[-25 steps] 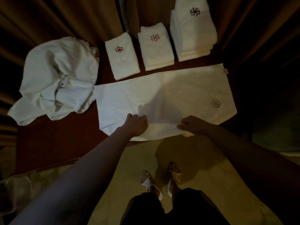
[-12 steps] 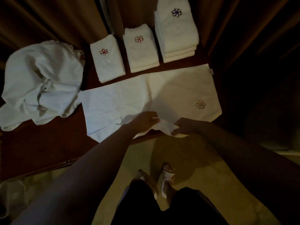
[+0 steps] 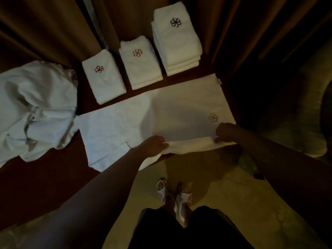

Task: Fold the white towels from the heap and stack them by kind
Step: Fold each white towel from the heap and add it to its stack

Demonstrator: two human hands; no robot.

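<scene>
While the heap [image 3: 36, 108] of unfolded towels waits far left of the fingers, the left hand [image 3: 154, 145] and the right hand [image 3: 225, 132] both pinch the near edge of the spread towel [image 3: 170, 112], fingers closed on the cloth. Its long axis runs left to right between them, and the free cloth lies beyond the fingertips, so the fold probably goes away from the body. Behind it stand three folded stacks [image 3: 140, 65] on the dark table [image 3: 45, 177]; curtains [image 3: 45, 29] close the dim room.
</scene>
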